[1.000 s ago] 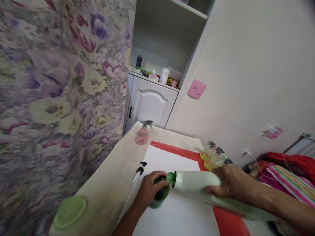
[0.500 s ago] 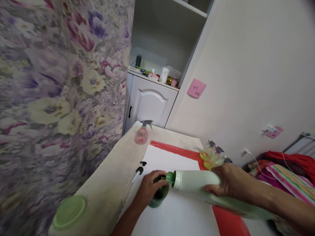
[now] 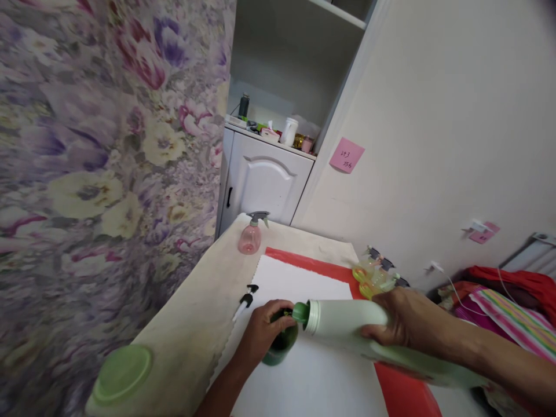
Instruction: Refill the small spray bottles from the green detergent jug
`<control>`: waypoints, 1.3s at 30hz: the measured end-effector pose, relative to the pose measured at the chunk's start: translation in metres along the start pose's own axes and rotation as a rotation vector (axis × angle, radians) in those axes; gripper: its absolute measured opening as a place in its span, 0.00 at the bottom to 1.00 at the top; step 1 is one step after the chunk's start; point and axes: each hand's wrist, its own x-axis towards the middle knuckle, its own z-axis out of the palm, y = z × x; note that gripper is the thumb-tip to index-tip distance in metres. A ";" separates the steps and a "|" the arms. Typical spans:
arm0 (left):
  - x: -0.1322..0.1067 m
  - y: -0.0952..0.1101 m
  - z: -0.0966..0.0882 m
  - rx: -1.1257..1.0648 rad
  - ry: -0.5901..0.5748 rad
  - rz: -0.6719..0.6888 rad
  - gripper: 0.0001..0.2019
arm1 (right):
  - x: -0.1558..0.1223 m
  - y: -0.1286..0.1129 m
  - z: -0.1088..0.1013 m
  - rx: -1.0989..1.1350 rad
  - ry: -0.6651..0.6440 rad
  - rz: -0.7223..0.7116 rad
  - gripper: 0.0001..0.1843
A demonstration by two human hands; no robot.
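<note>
My left hand (image 3: 268, 325) is wrapped round the top of a dark green bottle (image 3: 280, 349) that stands on a white sheet (image 3: 330, 370). In my right hand (image 3: 397, 324) is a large pale green jug (image 3: 347, 317), gripped and tipped nearly on its side. The jug's green spout (image 3: 300, 313) meets the mouth of the small bottle, close to my left fingertips. Whether liquid is flowing I cannot make out. Left of the bottle, a black pump head (image 3: 245, 301) with a white tube lies at the sheet's edge.
A pink spray bottle (image 3: 250, 237) stands at the table's far left. Several yellowish spray bottles (image 3: 371, 275) cluster at the far right. A green lid (image 3: 123, 373) sits at the near left. Red paper (image 3: 304, 262) edges the white sheet. The floral curtain (image 3: 108, 174) borders the left side.
</note>
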 end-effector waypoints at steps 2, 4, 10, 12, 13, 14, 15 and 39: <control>0.000 0.000 0.000 0.003 0.006 -0.004 0.09 | 0.000 0.001 0.001 0.000 -0.004 -0.008 0.28; 0.000 0.000 0.000 0.007 0.009 -0.006 0.09 | 0.001 0.002 0.002 0.004 -0.002 -0.020 0.28; 0.001 0.000 0.000 0.012 0.002 -0.008 0.08 | 0.000 0.000 -0.001 -0.012 -0.007 -0.011 0.30; 0.001 0.000 0.000 0.012 0.002 -0.010 0.09 | 0.000 -0.001 -0.002 -0.006 -0.015 -0.010 0.30; 0.001 -0.001 0.000 0.013 0.004 -0.012 0.09 | -0.001 -0.002 -0.003 -0.003 -0.018 -0.013 0.30; 0.001 -0.001 0.000 0.015 0.005 -0.014 0.09 | -0.001 -0.001 -0.003 -0.002 -0.018 -0.017 0.30; 0.002 -0.002 0.001 0.016 0.006 -0.015 0.09 | -0.001 -0.001 -0.003 0.000 -0.018 -0.022 0.30; 0.002 -0.003 0.002 0.036 0.012 -0.003 0.08 | -0.001 -0.003 -0.008 0.016 -0.030 -0.024 0.30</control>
